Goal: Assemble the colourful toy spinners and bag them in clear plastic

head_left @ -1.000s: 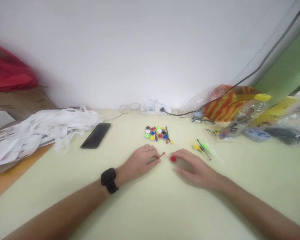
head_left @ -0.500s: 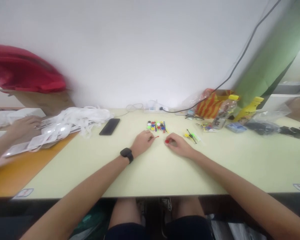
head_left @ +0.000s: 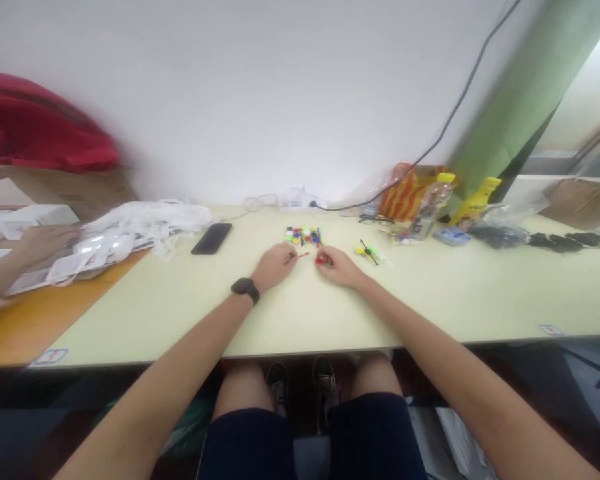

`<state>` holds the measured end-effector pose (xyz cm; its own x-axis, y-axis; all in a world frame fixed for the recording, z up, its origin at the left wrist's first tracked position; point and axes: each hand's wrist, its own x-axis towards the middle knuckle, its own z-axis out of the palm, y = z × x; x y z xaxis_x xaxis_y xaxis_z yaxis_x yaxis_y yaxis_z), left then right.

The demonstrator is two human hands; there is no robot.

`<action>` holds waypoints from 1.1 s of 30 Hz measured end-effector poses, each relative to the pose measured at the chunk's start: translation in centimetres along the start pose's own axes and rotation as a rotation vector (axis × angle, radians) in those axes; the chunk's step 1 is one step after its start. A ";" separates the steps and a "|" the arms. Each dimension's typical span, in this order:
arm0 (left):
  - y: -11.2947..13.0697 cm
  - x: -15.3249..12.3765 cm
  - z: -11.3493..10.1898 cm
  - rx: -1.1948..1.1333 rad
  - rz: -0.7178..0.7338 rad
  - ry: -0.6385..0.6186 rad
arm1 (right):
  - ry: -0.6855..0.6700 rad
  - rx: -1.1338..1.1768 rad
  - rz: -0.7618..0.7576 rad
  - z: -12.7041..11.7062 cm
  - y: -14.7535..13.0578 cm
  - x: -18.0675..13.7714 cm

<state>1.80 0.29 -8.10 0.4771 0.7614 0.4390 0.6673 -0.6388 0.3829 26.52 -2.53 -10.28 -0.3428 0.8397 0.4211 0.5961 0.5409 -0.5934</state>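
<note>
My left hand (head_left: 275, 265), with a black watch (head_left: 246, 290) on its wrist, rests low over the table. It pinches a thin red stick (head_left: 303, 255) whose tip points to the right. My right hand (head_left: 339, 268) is closed on a small red round piece (head_left: 319, 261), partly covered by the fingers. A short gap separates the stick from the red piece. Just beyond both hands lie rows of small coloured round pieces (head_left: 303, 236) with thin sticks among them. Right of my right hand are black, yellow and green plastic parts (head_left: 367, 252).
A phone (head_left: 211, 239) lies to the left, near a heap of white straps (head_left: 150, 223). At far left, another person's hand (head_left: 45, 241) rests by white boxes. Bottles (head_left: 433, 207), a striped bag (head_left: 405, 199) and a blue box (head_left: 453, 236) stand back right. A cable (head_left: 445, 127) hangs across the wall.
The whole view has shifted, so the table appears higher and further left. The red stick and the red piece are slightly closer together. Both hands keep their grip.
</note>
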 end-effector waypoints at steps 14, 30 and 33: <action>5.1 1.2 2.7 -0.079 0.025 0.070 | 0.079 -0.119 0.032 1.6 -0.7 -0.1; 4.7 0.1 2.7 -0.173 0.066 0.001 | 0.193 0.123 0.154 1.4 -0.2 -0.9; 4.6 0.2 2.7 -0.177 0.060 0.003 | 0.215 0.111 0.152 1.4 -0.1 -0.9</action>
<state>6.47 -2.21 -8.44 0.5111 0.7214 0.4673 0.5264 -0.6925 0.4934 25.71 -3.27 -11.54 -0.0868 0.8888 0.4500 0.5413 0.4213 -0.7276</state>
